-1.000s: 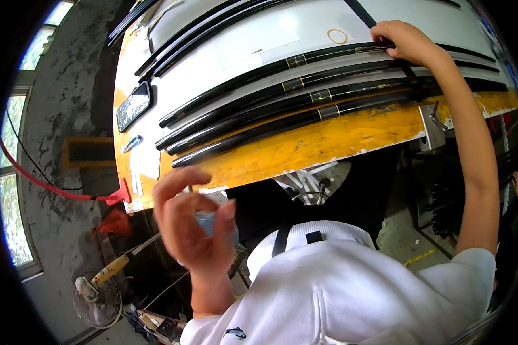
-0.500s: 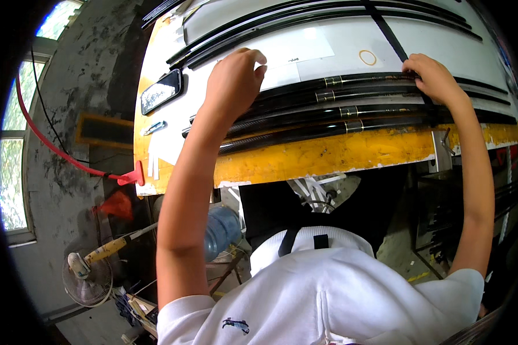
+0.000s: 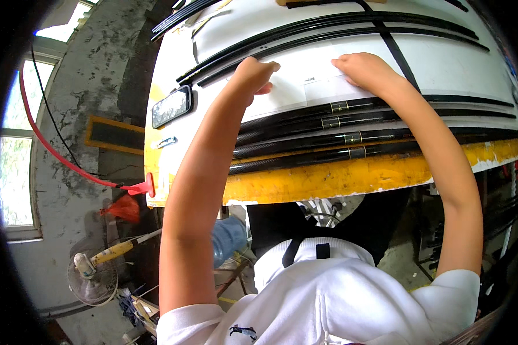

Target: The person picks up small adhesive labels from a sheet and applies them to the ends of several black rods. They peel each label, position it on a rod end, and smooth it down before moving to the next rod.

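Beneath the near row of black tubes (image 3: 328, 141) spreads a white-topped surface (image 3: 305, 187) with a worn yellow front edge. Nothing visible stops the row on that side, so a forearm drawn back low over it could probably roll the nearest tube off. Beyond the row lie two longer far tubes (image 3: 322, 21); reaching too far could nudge them. A black strap (image 3: 398, 54) runs from the far tubes to the row, and a snag on it might shift both. Just beyond the row rests the thin pale sheet (image 3: 290, 95), which could crease or slide if the two sides were pulled unevenly. Past the row, the left hand (image 3: 256, 77) and right hand (image 3: 365, 72) are loosely curled over the sheet's opposite ends; I cannot tell whether either pinches it. Left of the row's ends, the phone (image 3: 171, 107) and, nearer, a small blue-handled tool (image 3: 166, 142) could be knocked by a wide left-arm swing.
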A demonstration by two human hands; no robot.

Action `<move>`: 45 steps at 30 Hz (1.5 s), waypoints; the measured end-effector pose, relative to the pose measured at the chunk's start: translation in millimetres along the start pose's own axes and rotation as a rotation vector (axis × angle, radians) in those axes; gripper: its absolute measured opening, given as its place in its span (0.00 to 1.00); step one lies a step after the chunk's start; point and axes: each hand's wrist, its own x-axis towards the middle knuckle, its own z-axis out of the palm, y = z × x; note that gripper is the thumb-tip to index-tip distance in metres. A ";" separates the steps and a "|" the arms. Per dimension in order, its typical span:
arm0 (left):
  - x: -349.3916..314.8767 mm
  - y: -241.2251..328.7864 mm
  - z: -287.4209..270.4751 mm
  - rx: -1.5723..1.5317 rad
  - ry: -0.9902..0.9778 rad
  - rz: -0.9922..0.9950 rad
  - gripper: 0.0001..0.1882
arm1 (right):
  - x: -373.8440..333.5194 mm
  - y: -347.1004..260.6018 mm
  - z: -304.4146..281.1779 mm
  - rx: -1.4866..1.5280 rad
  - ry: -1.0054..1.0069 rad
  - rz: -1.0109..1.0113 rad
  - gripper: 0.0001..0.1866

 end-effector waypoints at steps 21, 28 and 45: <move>-73.3 -35.9 -18.9 -0.693 0.032 0.157 0.18 | 42.6 -16.7 -6.3 -0.167 0.086 -0.108 0.26; -121.9 -56.0 -11.3 -0.868 -0.111 0.247 0.15 | 44.7 -14.5 -8.6 -0.022 0.034 -0.116 0.25; -176.9 -55.2 3.4 -0.938 -0.290 0.265 0.09 | 36.8 -15.5 2.1 -0.073 0.331 0.007 0.04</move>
